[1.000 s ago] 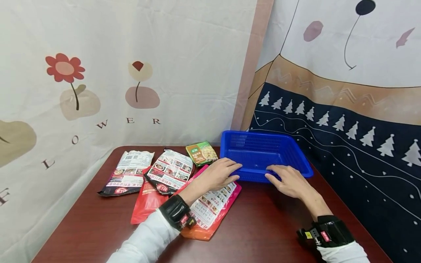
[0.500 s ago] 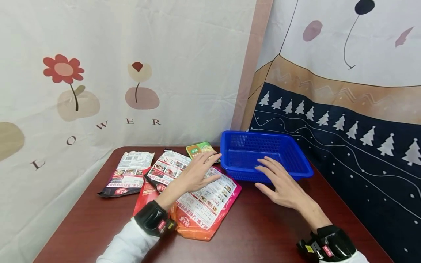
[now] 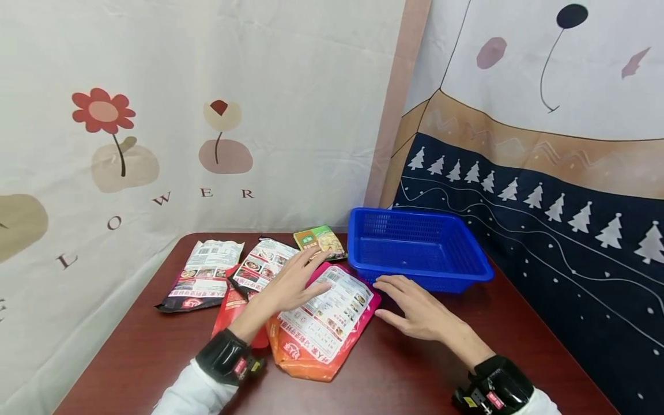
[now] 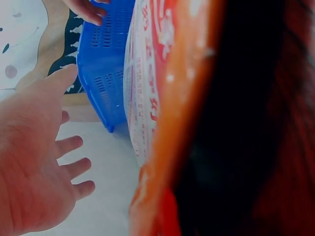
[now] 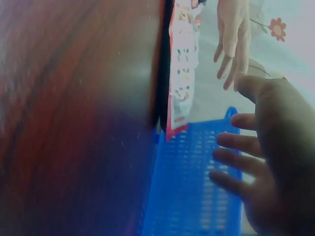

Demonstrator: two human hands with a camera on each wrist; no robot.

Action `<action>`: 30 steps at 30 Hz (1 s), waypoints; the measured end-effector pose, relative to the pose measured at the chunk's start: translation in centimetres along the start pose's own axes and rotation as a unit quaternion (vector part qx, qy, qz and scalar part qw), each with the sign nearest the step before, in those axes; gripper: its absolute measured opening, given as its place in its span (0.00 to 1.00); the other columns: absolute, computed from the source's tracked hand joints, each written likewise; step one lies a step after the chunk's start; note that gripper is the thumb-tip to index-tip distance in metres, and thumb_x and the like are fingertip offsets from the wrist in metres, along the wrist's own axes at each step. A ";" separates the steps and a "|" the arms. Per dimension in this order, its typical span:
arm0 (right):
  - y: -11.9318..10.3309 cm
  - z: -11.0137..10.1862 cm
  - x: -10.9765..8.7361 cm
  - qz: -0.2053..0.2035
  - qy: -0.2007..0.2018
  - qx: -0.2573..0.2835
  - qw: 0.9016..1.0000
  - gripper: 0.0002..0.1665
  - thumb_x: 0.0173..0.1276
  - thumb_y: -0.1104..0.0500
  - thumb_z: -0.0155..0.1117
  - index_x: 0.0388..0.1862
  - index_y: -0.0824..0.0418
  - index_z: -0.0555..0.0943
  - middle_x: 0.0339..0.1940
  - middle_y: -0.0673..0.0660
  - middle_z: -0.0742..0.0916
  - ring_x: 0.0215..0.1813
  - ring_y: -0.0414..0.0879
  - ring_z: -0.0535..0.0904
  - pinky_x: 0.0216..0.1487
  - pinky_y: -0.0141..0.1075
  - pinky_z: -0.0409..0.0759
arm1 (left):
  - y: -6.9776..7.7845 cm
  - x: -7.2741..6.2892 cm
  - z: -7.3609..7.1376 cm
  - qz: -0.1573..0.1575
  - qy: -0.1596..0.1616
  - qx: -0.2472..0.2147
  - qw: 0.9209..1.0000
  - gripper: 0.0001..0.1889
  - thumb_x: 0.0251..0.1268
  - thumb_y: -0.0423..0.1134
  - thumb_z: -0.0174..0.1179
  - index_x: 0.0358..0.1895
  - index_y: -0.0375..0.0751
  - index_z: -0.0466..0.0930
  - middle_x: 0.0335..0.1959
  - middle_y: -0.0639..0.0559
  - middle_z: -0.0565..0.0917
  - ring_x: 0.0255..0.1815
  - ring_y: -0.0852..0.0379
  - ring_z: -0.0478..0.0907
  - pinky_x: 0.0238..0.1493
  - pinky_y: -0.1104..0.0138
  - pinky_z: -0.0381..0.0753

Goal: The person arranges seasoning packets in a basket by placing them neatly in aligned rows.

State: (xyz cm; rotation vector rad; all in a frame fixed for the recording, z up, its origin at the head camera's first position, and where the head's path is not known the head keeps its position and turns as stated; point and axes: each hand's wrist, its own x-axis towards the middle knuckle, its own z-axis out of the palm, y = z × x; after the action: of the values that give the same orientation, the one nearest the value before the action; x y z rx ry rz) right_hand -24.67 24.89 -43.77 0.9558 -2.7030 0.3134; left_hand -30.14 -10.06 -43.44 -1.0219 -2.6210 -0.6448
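My left hand (image 3: 290, 285) hovers with relaxed fingers over the left part of a pink-and-orange seasoning pouch (image 3: 332, 317), holding nothing. In the left wrist view its palm and spread fingers show beside the pouch. My right hand (image 3: 415, 308), also holding nothing, is at the pouch's right edge, in front of a blue plastic basket (image 3: 410, 279). The right wrist view shows its fingers (image 5: 236, 164) loosely spread over the basket's side. Partly covered by the pink-and-orange pouch are a black-edged pouch (image 3: 267, 262) and a red pouch (image 3: 234, 305).
A dark-bottomed white pouch (image 3: 204, 274) lies at the left of the brown table (image 3: 140, 351). Near the back edge is a small green packet (image 3: 316, 239), beside the basket. Printed cloths (image 3: 290, 115) hang behind the table and along its right side.
Both hands have drawn back from the basket's front rim. The left moved left and toward me over the pouches; the right came down and left toward the pink-and-orange pouch. The basket stayed in place.
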 end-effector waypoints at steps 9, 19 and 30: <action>-0.3 1.7 0.4 0.052 -0.055 0.020 0.997 0.43 0.84 0.37 0.68 0.83 0.64 0.75 0.81 0.66 0.82 0.82 0.64 0.79 0.81 0.62 0.80 | -0.7 -0.6 0.8 -0.044 -0.061 -0.018 0.997 0.45 0.82 0.58 0.67 0.91 0.42 0.61 0.90 0.28 0.62 0.90 0.23 0.62 0.88 0.29 0.63; -0.6 2.5 1.8 0.118 -0.102 0.126 0.980 0.46 0.84 0.40 0.69 0.83 0.72 0.72 0.82 0.71 0.81 0.84 0.67 0.77 0.85 0.65 0.74 | -0.4 -1.0 1.1 -0.130 -0.134 -0.055 0.981 0.50 0.77 0.62 0.71 0.92 0.42 0.60 0.89 0.27 0.65 0.90 0.26 0.64 0.89 0.33 0.65; -0.8 3.0 3.7 0.174 -0.064 0.173 0.967 0.30 0.75 0.49 0.78 0.63 0.71 0.86 0.45 0.58 0.92 0.46 0.48 0.87 0.52 0.46 0.88 | -0.3 -0.7 1.4 -0.201 -0.126 -0.090 0.967 0.57 0.65 0.65 0.79 0.84 0.25 0.68 0.79 0.27 0.79 0.81 0.31 0.78 0.83 0.39 0.77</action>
State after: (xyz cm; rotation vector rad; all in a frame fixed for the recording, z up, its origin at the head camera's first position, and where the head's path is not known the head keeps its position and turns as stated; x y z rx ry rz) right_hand -27.41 21.25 -45.38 0.5853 -2.9918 0.8415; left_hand -29.95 -9.97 -45.06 -0.6502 -3.0781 -0.9069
